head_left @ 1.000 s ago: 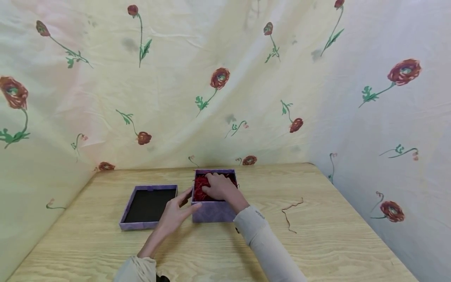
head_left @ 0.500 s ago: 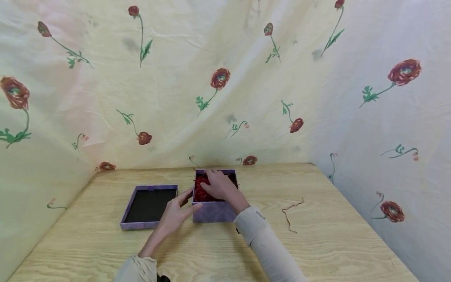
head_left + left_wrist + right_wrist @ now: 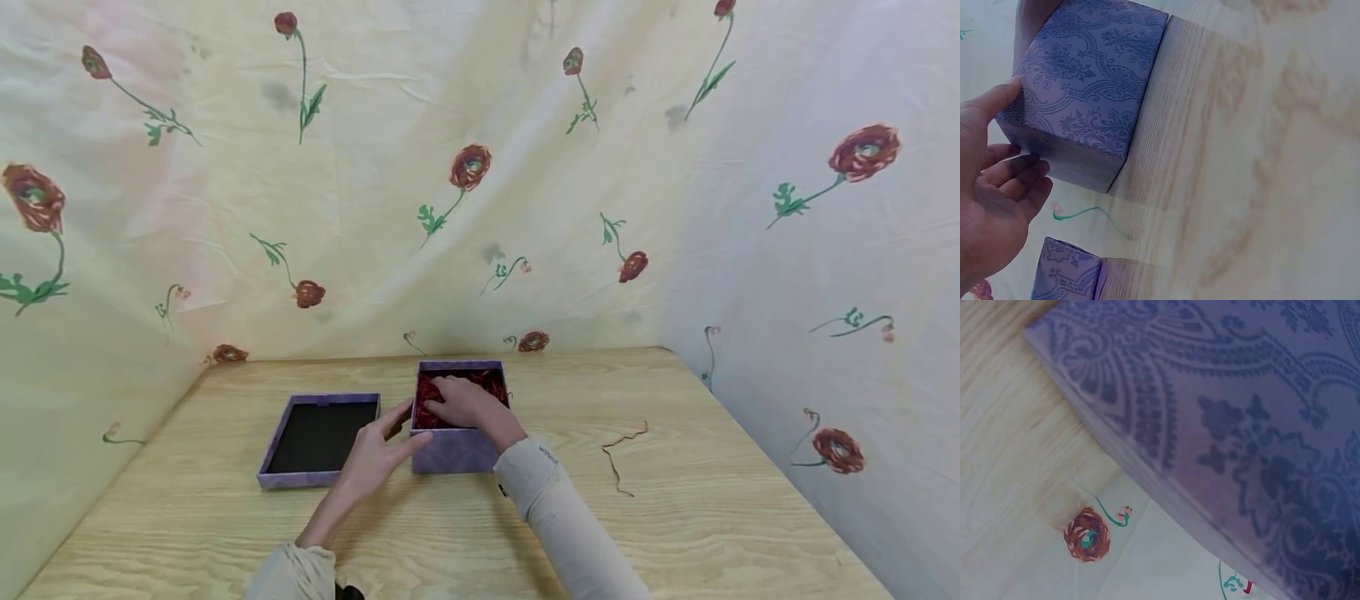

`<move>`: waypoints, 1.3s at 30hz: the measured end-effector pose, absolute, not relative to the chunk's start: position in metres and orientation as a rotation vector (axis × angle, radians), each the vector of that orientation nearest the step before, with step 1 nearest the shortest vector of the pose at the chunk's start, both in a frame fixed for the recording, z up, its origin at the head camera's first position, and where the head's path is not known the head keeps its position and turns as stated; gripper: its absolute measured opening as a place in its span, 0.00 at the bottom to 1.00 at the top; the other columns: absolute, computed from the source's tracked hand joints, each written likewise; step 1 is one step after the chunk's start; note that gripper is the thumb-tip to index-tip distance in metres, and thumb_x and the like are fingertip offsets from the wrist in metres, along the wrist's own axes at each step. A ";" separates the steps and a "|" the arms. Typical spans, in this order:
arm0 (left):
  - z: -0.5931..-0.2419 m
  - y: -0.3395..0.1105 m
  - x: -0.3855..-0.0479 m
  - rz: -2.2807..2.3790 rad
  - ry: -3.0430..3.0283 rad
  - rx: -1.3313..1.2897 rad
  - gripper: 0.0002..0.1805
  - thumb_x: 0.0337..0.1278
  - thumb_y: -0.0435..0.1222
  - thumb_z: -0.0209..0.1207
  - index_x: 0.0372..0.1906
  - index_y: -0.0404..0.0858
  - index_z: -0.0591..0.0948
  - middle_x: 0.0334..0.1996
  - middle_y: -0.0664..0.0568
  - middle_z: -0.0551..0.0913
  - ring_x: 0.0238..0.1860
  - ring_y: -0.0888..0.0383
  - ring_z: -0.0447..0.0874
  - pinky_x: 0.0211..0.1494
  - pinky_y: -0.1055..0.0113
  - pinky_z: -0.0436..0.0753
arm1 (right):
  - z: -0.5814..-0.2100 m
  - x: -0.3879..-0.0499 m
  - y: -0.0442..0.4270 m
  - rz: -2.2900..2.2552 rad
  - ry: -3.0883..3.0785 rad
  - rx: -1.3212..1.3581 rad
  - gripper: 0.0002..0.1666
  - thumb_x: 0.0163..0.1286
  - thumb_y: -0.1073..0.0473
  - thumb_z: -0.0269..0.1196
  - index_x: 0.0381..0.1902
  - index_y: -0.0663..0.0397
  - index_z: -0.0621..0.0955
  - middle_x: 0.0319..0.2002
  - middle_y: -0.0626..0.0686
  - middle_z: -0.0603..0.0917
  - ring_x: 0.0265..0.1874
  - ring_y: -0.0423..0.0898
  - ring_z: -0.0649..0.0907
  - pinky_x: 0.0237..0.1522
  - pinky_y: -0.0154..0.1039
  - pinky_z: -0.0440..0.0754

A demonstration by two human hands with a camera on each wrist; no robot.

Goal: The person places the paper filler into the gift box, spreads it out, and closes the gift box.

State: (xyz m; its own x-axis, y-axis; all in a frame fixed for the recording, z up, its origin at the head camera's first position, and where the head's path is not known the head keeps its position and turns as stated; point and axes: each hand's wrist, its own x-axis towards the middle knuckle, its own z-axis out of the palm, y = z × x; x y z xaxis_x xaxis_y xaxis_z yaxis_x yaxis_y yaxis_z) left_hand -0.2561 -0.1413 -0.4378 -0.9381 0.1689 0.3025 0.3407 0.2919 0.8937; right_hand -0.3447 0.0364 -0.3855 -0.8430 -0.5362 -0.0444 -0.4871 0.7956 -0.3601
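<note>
A lidless purple patterned box (image 3: 453, 454) stands near the back of the table, with red shredded filler (image 3: 427, 412) inside. My left hand (image 3: 371, 458) holds the box's front left corner. In the left wrist view, the left hand (image 3: 997, 200) has its thumb on the front wall of the box (image 3: 1085, 69) and its bent fingers against the left wall. My right hand (image 3: 467, 402) reaches over the front rim into the filler. Its fingertips are hidden among the shreds. The right wrist view shows only the front wall of the box (image 3: 1229, 444) up close, not the hand.
The box's lid (image 3: 300, 481) lies upturned to the left, its black inside showing. A thin reddish-brown strand (image 3: 611, 462) lies on the wooden table (image 3: 720, 517) to the right. Flowered cloth (image 3: 375, 208) hangs behind and at both sides.
My right hand has drawn back from the box's far rim and sunk into the filler, exposing more red shreds at the back. The left hand stays in place on the corner.
</note>
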 end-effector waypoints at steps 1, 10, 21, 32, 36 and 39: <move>-0.437 -0.141 -0.256 -1.719 -2.397 -0.482 0.39 0.67 0.42 0.69 0.77 0.34 0.69 0.71 0.37 0.72 0.72 0.40 0.69 0.71 0.45 0.71 | -0.386 -0.345 0.037 -0.512 2.829 -0.807 0.29 0.83 0.52 0.56 0.72 0.64 0.72 0.62 0.61 0.81 0.59 0.55 0.82 0.60 0.50 0.80; -0.436 -0.139 -0.256 -1.732 -2.394 -0.471 0.38 0.67 0.42 0.69 0.77 0.36 0.69 0.71 0.38 0.73 0.72 0.41 0.69 0.71 0.45 0.71 | -0.389 -0.346 0.038 -0.492 2.805 -0.725 0.32 0.83 0.50 0.55 0.75 0.62 0.69 0.68 0.61 0.77 0.65 0.56 0.78 0.65 0.52 0.76; -0.438 -0.140 -0.254 -1.714 -2.414 -0.457 0.39 0.67 0.43 0.69 0.77 0.36 0.68 0.71 0.38 0.72 0.72 0.40 0.69 0.70 0.44 0.71 | -0.383 -0.339 0.040 -0.440 2.839 -0.670 0.34 0.83 0.44 0.54 0.77 0.54 0.69 0.73 0.62 0.70 0.71 0.61 0.71 0.69 0.58 0.71; -0.437 -0.142 -0.255 -1.688 -2.397 -0.486 0.38 0.68 0.42 0.68 0.77 0.34 0.69 0.70 0.36 0.73 0.71 0.40 0.70 0.70 0.44 0.71 | -0.364 -0.321 0.055 -0.582 2.917 -0.800 0.31 0.83 0.44 0.54 0.74 0.54 0.73 0.72 0.63 0.70 0.70 0.64 0.71 0.69 0.61 0.70; -0.437 -0.141 -0.255 -1.683 -2.404 -0.489 0.38 0.67 0.42 0.69 0.77 0.34 0.69 0.70 0.37 0.73 0.71 0.41 0.70 0.71 0.45 0.71 | -0.362 -0.314 0.071 -0.723 2.937 -0.926 0.27 0.83 0.48 0.56 0.71 0.57 0.75 0.70 0.63 0.73 0.69 0.63 0.72 0.68 0.60 0.70; -0.437 -0.141 -0.255 -1.689 -2.407 -0.483 0.39 0.67 0.43 0.69 0.77 0.34 0.69 0.70 0.37 0.73 0.72 0.42 0.70 0.71 0.46 0.70 | -0.363 -0.310 0.087 -0.815 2.969 -1.011 0.25 0.82 0.51 0.58 0.68 0.59 0.77 0.67 0.62 0.75 0.67 0.61 0.74 0.66 0.59 0.73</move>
